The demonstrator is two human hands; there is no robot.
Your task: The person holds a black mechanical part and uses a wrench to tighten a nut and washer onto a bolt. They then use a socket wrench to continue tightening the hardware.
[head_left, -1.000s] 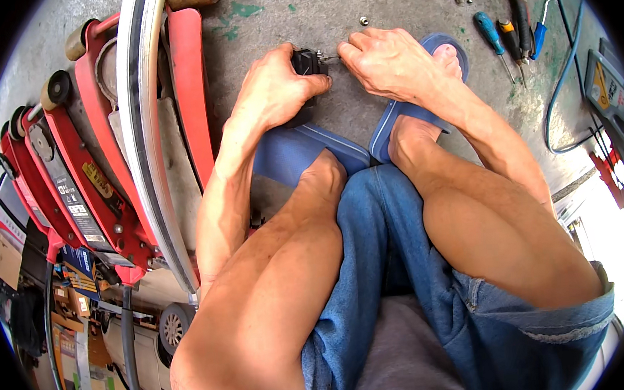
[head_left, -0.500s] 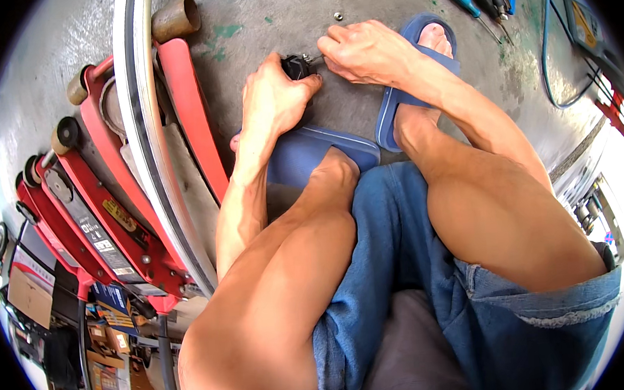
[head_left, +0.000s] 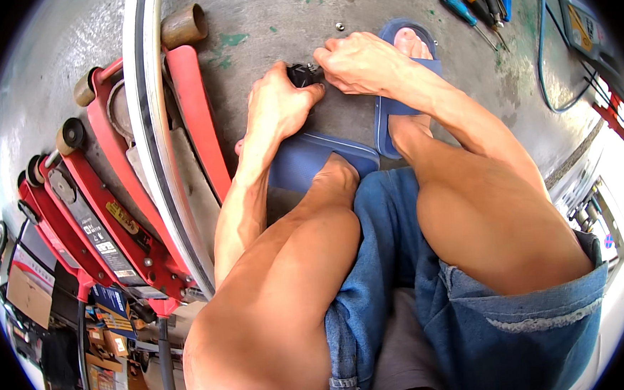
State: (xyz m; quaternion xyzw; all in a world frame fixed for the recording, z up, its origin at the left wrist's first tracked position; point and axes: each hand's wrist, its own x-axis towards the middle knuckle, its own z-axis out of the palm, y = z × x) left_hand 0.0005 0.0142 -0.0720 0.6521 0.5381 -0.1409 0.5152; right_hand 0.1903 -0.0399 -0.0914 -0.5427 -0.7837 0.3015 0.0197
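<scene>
My left hand (head_left: pixel 278 105) is closed round a small black part (head_left: pixel 300 75) with shiny metal bits on its right side; its exact kind is not clear. Fingers curled, my right hand (head_left: pixel 355 62) pinches close against that metal side. Whatever the right fingertips grip is hidden by the hand. A small metal nut-like piece (head_left: pixel 339 27) lies on the concrete floor just beyond my right hand.
Red floor jacks (head_left: pixel 106 215) stand along the left, behind a long silver strip (head_left: pixel 152 133). A blue screwdriver (head_left: pixel 458 6) and several other tools lie at the far right, near a blue cable (head_left: pixel 542 52). My feet in blue slides (head_left: pixel 317 157) flank the work.
The view has shifted slightly. My right hand has come a little closer to the black part, narrowing the gap between them. My left hand keeps its hold.
</scene>
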